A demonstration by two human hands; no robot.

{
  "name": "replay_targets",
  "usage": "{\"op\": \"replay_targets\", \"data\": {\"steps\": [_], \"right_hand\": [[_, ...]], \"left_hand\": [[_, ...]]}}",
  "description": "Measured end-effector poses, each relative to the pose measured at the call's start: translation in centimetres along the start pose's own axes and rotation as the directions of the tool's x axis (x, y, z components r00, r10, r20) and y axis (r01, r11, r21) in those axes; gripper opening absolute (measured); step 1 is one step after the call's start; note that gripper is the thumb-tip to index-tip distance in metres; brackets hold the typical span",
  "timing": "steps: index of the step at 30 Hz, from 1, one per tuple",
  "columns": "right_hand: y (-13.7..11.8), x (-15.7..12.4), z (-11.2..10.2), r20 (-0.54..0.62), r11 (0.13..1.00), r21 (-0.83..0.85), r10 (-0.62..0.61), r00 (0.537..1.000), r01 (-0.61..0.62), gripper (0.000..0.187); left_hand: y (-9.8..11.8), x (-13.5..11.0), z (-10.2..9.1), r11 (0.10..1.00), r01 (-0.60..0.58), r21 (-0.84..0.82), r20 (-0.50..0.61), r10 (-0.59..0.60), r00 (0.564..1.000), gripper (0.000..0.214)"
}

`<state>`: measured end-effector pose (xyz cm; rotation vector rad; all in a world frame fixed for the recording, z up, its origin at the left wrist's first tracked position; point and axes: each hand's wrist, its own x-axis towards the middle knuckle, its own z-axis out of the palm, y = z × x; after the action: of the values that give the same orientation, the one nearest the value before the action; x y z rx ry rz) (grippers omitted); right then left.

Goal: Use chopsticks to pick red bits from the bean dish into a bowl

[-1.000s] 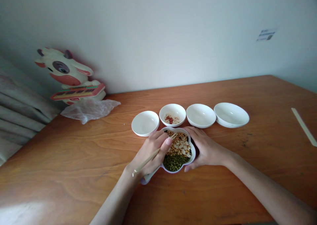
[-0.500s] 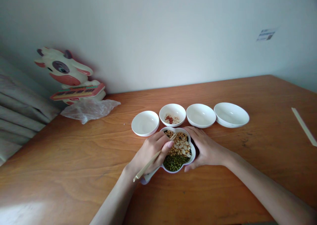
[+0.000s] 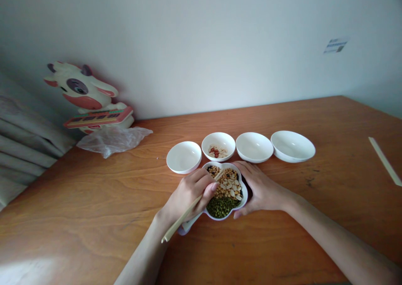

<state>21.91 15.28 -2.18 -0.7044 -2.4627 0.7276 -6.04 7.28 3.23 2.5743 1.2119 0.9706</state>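
A white flower-shaped dish (image 3: 244,197) sits near the table's front, filled with green beans, yellow beans, pale seeds and peanuts. My left hand (image 3: 190,192) is closed on a pair of wooden chopsticks (image 3: 180,221); their tips reach into the dish's far side. My right hand (image 3: 262,188) wraps round the dish's right rim and holds it. Behind the dish stands a row of small white bowls: an empty one (image 3: 184,156), one with a few peanuts and seeds (image 3: 218,145), and two empty ones (image 3: 254,147) (image 3: 292,145).
A cow-shaped toy (image 3: 89,96) and a crumpled clear plastic bag (image 3: 113,138) lie at the table's back left by the wall. A paper chopstick sleeve (image 3: 385,160) lies at the far right. Grey curtain folds hang at the left edge.
The chopsticks' rear end has dropped lower and further left as my left hand tilted slightly over the dish. My right hand has stayed on the dish.
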Motion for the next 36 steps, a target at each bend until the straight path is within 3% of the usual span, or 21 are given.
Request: {"op": "replay_targets", "data": {"steps": [6, 11, 14, 18, 25, 31, 36], "right_hand": [[-0.1, 0.1, -0.1, 0.007, 1.000, 0.008, 0.002, 1.000, -0.002, 0.130], [0.1, 0.0, 0.0, 0.015, 1.000, 0.006, 0.013, 1.000, -0.013, 0.131], [0.5, -0.2, 0.2, -0.001, 1.000, -0.014, -0.002, 1.000, 0.002, 0.139], [0.7, -0.3, 0.4, -0.003, 1.000, -0.028, 0.013, 1.000, -0.013, 0.144], [0.6, -0.4, 0.2, 0.022, 0.999, -0.030, 0.023, 0.999, -0.022, 0.140], [1.0, -0.6, 0.1, 0.023, 0.999, -0.030, 0.017, 1.000, -0.017, 0.143], [1.0, -0.6, -0.1, 0.032, 0.999, -0.053, 0.012, 0.999, -0.010, 0.143]], "left_hand": [[-0.4, -0.2, -0.5, 0.993, -0.098, -0.068, -0.147, 0.087, 0.985, 0.042], [-1.3, 1.3, -1.4, 0.990, -0.134, -0.037, -0.250, 0.120, 0.961, 0.043], [-2.0, 2.7, -1.2, 0.996, -0.046, -0.074, -0.303, 0.021, 0.953, 0.049], [-2.5, 3.4, -0.3, 0.979, 0.140, -0.147, -0.209, -0.169, 0.963, 0.052], [-2.1, 1.9, -0.4, 0.941, 0.228, -0.250, -0.255, -0.291, 0.922, 0.054], [-2.3, 1.1, -2.4, 1.000, 0.024, -0.016, -0.082, -0.025, 0.996, 0.060], [-2.2, 0.6, -3.9, 0.994, -0.037, -0.105, -0.082, 0.028, 0.996, 0.064]]}}
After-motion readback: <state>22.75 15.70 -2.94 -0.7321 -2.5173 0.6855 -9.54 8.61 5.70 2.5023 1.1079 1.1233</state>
